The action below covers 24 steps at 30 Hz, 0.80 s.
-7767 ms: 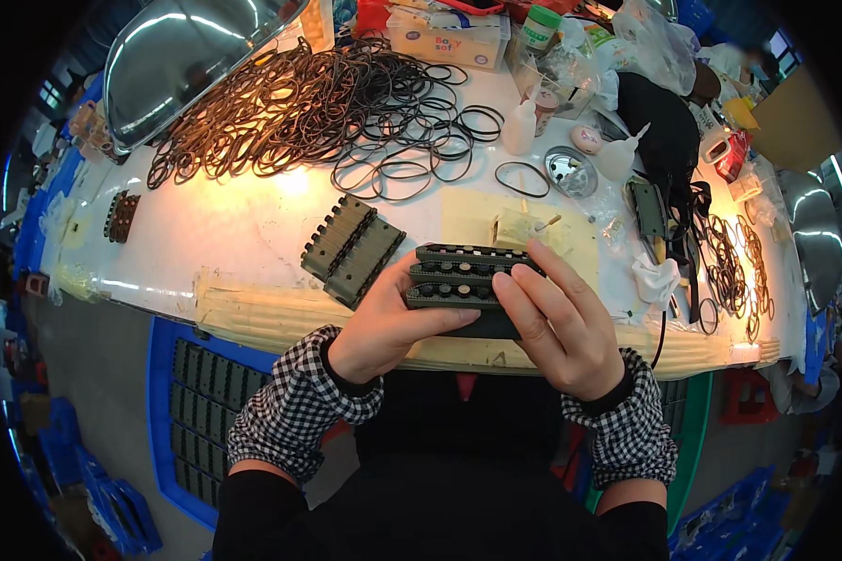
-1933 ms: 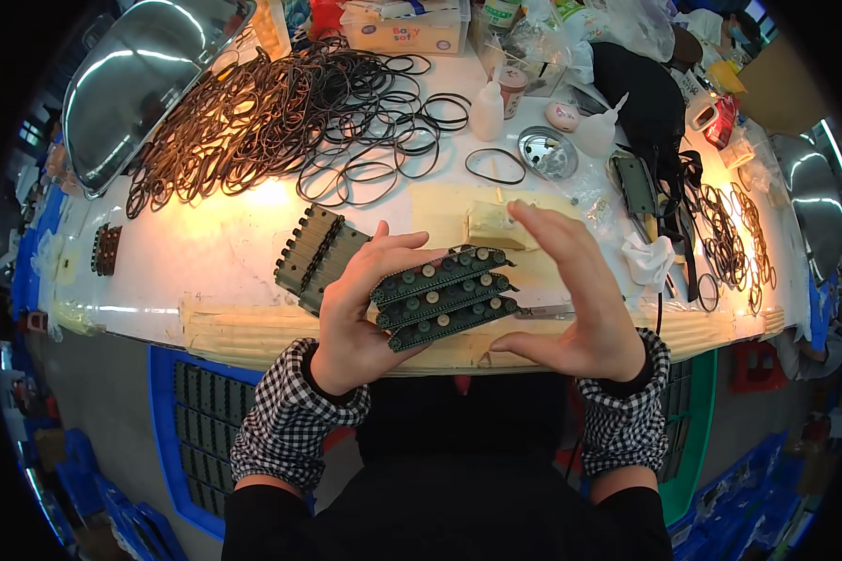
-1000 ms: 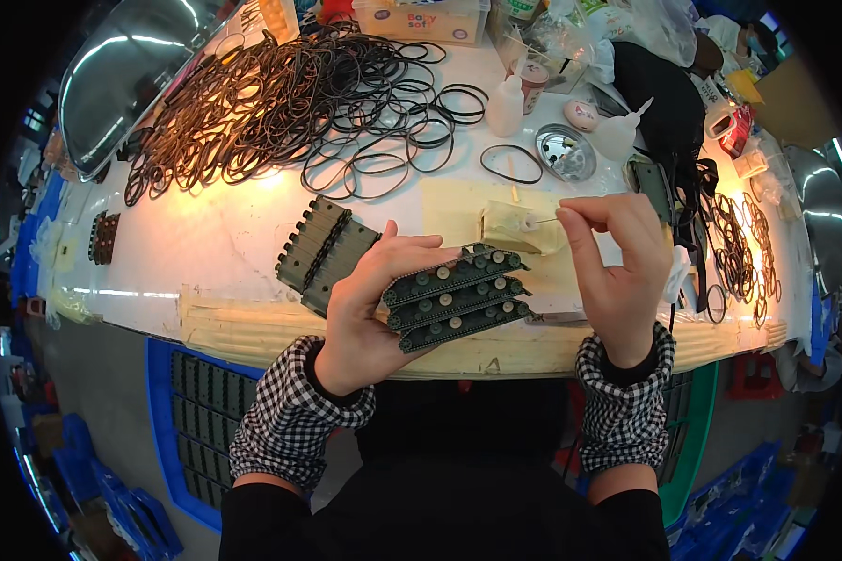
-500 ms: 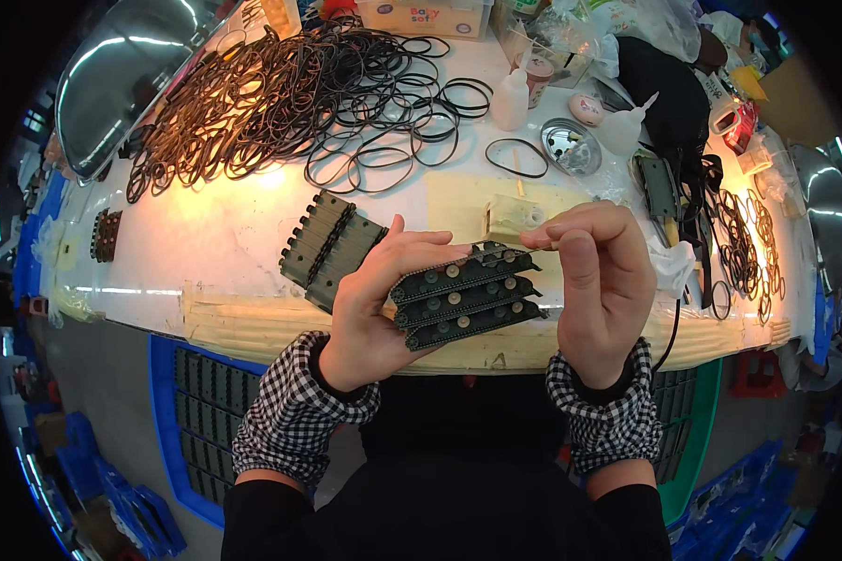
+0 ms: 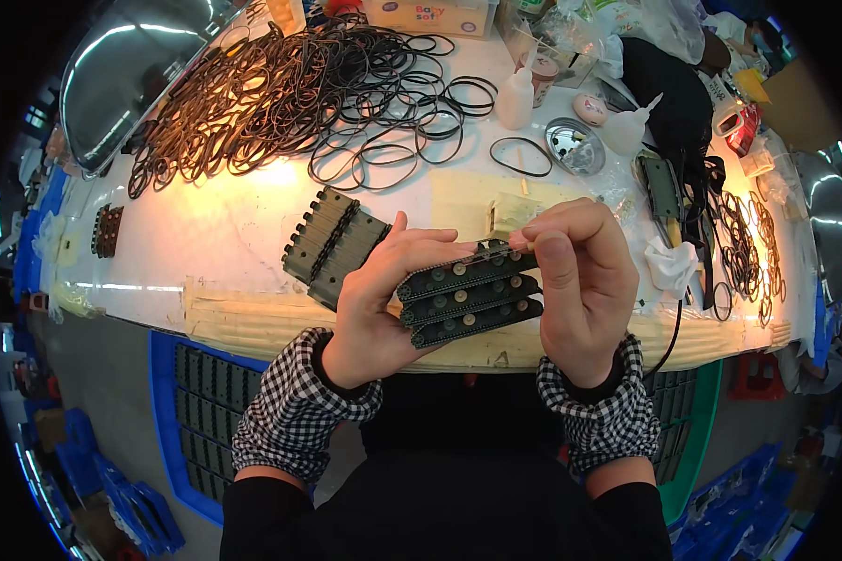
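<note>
My left hand is wrapped round a stack of dark green strips with round brass and dark studs along their sides. Its thumb side and fingers clasp the left end. At the far right corner of the stack, my right hand pinches thumb and forefinger together; a sliver of something thin and pale shows at the fingertips, mostly hidden. Just left of my left hand, a similar green ribbed piece with knobbed ends lies on the table. Behind my right fingers sits a pale yellowish block, partly covered.
A tangled heap of black rubber-like loops spreads over the far left. White squeeze bottles and a round metal dish stand far right of centre. Below the table edge are a blue crate and a green crate holding dark green strips.
My right hand has shifted slightly left, so its fingertips are closer against the stack's corner. The thin pale thing in them shows less. My left hand keeps its hold, the stack slightly tilted.
</note>
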Motion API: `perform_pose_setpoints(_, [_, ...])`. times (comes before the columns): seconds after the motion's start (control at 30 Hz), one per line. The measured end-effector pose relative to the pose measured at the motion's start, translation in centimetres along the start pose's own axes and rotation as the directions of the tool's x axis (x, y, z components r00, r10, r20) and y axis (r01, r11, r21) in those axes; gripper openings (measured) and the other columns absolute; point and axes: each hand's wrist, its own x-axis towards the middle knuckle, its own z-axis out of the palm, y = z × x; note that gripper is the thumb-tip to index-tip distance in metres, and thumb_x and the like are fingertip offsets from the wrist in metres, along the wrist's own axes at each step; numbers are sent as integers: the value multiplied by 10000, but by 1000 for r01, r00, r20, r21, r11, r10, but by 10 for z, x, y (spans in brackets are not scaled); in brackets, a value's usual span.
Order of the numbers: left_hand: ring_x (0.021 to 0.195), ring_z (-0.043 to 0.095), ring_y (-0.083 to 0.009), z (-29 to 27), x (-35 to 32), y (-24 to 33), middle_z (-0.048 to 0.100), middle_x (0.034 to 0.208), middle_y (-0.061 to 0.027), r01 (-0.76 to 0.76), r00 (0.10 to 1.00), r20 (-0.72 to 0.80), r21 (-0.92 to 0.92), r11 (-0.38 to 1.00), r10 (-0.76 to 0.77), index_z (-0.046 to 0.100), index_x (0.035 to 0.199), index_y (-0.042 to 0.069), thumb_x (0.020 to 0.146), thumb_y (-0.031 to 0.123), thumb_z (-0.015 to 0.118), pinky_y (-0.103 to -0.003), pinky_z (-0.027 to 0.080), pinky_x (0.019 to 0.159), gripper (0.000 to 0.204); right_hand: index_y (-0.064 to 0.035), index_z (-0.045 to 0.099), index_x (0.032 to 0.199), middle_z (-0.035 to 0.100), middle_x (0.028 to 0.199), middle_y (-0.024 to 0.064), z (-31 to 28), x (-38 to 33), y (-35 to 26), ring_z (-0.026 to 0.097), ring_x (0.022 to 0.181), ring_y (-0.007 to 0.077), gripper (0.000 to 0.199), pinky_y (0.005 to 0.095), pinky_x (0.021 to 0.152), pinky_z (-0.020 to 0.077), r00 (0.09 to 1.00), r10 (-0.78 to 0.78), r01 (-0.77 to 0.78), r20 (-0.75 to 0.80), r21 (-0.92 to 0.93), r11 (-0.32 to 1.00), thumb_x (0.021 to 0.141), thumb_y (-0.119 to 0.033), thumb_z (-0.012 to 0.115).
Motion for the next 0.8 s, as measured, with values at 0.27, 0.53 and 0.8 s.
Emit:
perform_pose_setpoints(0.27, [1182, 593, -269, -1, 0, 0, 678, 1163, -16, -4, 1000, 5, 19, 1000, 4, 638, 1181, 104, 688, 198, 865, -621, 223, 1123, 551, 18, 606, 913, 612, 848, 71, 1, 0, 1, 575, 756, 134, 101, 245, 700, 454, 1000, -27, 27, 4, -44, 999, 941, -77, 625])
perform_pose_setpoints(0.53, [1190, 589, -270, -2, 1, 1, 679, 1157, -31, 12, 1000, 7, 16, 1000, -12, 634, 1186, 101, 689, 178, 861, -613, 221, 1127, 552, 23, 606, 908, 608, 839, 69, -2, 1, 3, 566, 746, 127, 98, 244, 699, 451, 995, -48, 46, -85, -31, 998, 946, -66, 616])
perform_pose_setpoints(0.8, [1208, 578, -259, -1, 0, -2, 674, 1176, -60, 34, 997, -63, -52, 998, -37, 616, 1201, 81, 704, 99, 826, -570, 192, 1153, 540, -16, 620, 850, 615, 797, 88, -38, 14, 16, 564, 749, 262, 75, 346, 657, 442, 950, -313, 218, 0, -716, 664, 844, -39, 691])
